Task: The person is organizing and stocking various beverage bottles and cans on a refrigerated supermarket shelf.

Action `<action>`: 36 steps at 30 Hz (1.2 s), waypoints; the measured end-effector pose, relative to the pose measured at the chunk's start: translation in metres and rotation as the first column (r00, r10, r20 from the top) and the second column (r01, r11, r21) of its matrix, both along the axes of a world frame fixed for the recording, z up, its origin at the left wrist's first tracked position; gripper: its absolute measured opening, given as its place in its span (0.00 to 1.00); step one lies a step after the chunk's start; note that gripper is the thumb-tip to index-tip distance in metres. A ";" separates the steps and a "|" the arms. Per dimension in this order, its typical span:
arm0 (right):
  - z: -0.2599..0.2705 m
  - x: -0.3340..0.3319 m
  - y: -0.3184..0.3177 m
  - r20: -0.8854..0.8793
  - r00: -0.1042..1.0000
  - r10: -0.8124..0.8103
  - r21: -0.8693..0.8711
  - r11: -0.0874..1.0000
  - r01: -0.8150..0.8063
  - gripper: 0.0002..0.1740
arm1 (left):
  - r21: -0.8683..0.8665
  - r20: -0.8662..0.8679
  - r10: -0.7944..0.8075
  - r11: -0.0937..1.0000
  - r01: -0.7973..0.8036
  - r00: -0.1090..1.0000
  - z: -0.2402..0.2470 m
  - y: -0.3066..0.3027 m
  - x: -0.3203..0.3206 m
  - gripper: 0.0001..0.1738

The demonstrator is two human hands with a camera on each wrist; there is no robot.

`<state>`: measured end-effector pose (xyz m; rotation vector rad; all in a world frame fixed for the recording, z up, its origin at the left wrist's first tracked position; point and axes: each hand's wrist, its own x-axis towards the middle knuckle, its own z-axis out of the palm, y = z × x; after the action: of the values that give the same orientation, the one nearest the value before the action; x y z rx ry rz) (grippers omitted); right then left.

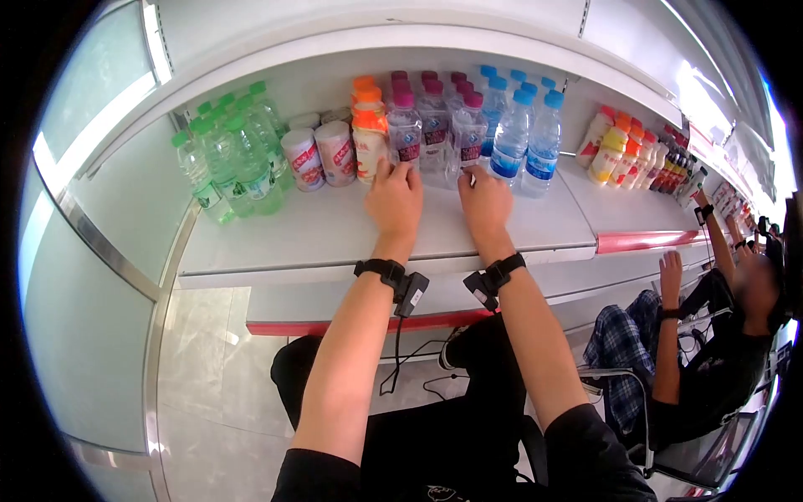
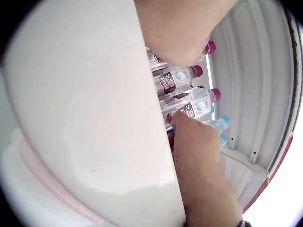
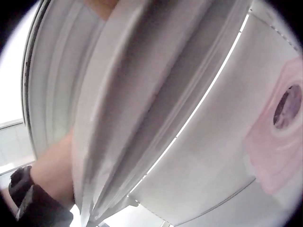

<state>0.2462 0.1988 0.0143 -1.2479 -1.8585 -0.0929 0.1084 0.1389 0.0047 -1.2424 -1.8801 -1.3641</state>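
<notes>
Purple-capped clear bottles (image 1: 405, 134) stand in a group on the shelf. My left hand (image 1: 396, 202) has its fingertips against the lower front of the leftmost one, beside an orange-capped bottle (image 1: 368, 142). At the base of the front right purple-capped bottle (image 1: 468, 134) are the bent fingers of my right hand (image 1: 486, 202). In the left wrist view the right hand (image 2: 196, 139) touches a bottle labelled SODA (image 2: 195, 108), and the left hand (image 2: 177, 33) is close to the camera. Neither hand is seen wrapped round a bottle.
Green-capped bottles (image 1: 242, 159) and white-and-red cans (image 1: 303, 157) stand to the left. Blue-capped bottles (image 1: 544, 142) stand right of the purple-capped ones, with more drinks (image 1: 615, 151) farther right. An upper shelf (image 1: 376, 42) overhangs them. A seated person (image 1: 719, 360) is at the right.
</notes>
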 end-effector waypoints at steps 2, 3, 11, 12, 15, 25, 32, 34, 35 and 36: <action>0.001 0.001 -0.002 -0.115 0.990 0.076 0.024 0.997 -0.074 0.11 | 0.035 0.002 0.005 0.999 -0.005 1.000 0.003 -0.002 0.002 0.10; 0.001 0.001 -0.002 -0.115 0.991 0.076 0.023 0.997 -0.073 0.11 | 0.067 0.003 0.007 0.998 -0.007 1.000 0.005 -0.003 0.004 0.10; 0.001 0.001 -0.006 -0.114 0.993 0.037 0.105 0.994 -0.025 0.15 | 0.125 -0.004 -0.016 0.992 0.017 1.000 0.009 -0.007 0.007 0.10; 0.000 0.000 -0.004 -0.114 0.993 0.039 0.105 0.994 -0.027 0.15 | 0.109 -0.001 -0.011 0.994 0.011 1.000 0.009 -0.006 0.008 0.10; -0.006 0.002 0.004 -0.075 0.997 0.004 0.129 0.992 0.006 0.14 | 0.115 0.049 -0.051 0.992 0.045 0.997 0.007 -0.003 0.008 0.13; -0.009 0.001 0.005 -0.096 0.995 0.014 0.010 1.000 -0.013 0.11 | 0.035 0.076 0.001 0.999 -0.004 0.997 0.005 -0.001 0.008 0.23; -0.002 0.000 -0.002 -0.135 0.991 0.023 -0.009 1.000 -0.024 0.11 | 0.101 0.017 0.007 0.995 -0.008 1.000 0.012 -0.008 0.012 0.19; -0.005 0.001 0.001 -0.115 0.993 0.028 -0.001 1.000 -0.028 0.11 | 0.092 -0.012 0.021 0.996 -0.020 1.000 0.012 -0.009 0.012 0.19; -0.006 0.001 0.002 -0.093 0.995 0.031 0.009 1.000 -0.030 0.11 | 0.074 -0.023 0.020 0.997 -0.018 1.000 0.012 -0.009 0.013 0.19; -0.008 0.001 0.004 -0.094 0.995 0.029 0.008 1.000 -0.028 0.11 | 0.057 -0.033 0.017 0.998 -0.015 0.999 0.011 -0.008 0.014 0.19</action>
<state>0.2474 0.2026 0.0060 -1.2008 -1.7928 -0.0244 0.1219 0.1309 0.0158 -1.2124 -1.8121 -1.3705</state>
